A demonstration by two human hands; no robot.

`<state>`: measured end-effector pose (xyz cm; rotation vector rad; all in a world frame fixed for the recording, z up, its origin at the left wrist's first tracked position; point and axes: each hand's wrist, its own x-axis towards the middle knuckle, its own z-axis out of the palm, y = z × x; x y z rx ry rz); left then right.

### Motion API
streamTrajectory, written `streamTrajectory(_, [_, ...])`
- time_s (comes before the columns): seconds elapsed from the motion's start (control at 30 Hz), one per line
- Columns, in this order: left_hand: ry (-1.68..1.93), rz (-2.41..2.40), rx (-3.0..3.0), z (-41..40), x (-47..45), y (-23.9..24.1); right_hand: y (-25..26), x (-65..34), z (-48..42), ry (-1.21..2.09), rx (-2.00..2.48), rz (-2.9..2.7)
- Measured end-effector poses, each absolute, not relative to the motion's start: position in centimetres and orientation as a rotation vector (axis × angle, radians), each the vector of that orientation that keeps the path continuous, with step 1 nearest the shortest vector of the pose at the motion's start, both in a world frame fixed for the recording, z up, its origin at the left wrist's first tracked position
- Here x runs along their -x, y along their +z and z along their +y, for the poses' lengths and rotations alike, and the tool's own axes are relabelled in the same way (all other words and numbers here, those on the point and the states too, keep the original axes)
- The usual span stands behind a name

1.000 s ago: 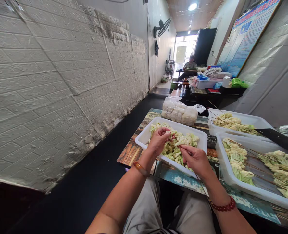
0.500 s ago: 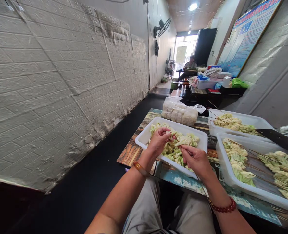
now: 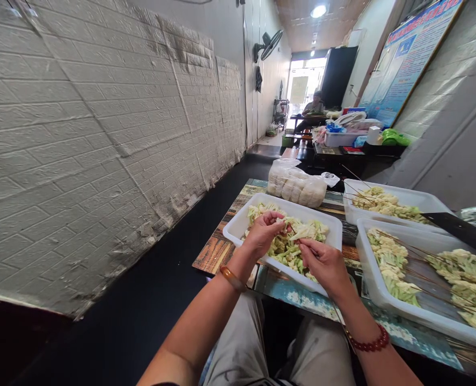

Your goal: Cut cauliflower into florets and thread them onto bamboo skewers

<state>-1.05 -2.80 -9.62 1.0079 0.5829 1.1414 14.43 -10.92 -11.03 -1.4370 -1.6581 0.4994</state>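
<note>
My left hand (image 3: 265, 235) is closed in a pinch on a small cauliflower floret above a white plastic tub (image 3: 228, 231). My right hand (image 3: 323, 262) grips a thin skewer (image 3: 339, 315), whose long end runs back under my wrist. At the skewer's front end sits a pale cauliflower floret (image 3: 305, 231), between my two hands. The skewer's tip is partly hidden by the floret and my left fingers. Loose cut cauliflower (image 3: 288, 256) fills the tub beneath both hands.
To the right, two white tubs (image 3: 368, 273) hold skewered cauliflower (image 3: 390, 271). A clear bag of round white items (image 3: 296, 185) lies behind my tub on the wood-patterned table (image 3: 213, 252). A brick-patterned wall (image 3: 141, 134) runs along the left. Far back, a person (image 3: 315, 104) sits at another table.
Almost nothing differs. My left hand has shifted very slightly around the floret, and the view has moved a touch.
</note>
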Motion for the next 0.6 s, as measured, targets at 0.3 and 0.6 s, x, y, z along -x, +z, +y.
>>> streamTrajectory(0.3, [1.026,0.555,-0.998,-2.76,1.09,-9.55,-11.16,-14.59,-10.68,0.442,1.402,-1.663])
streamTrajectory(0.6, [1.045,0.557,-0.953,-2.92,1.17,-9.37,-11.1,-14.39,-10.74,0.5,1.407,-1.631])
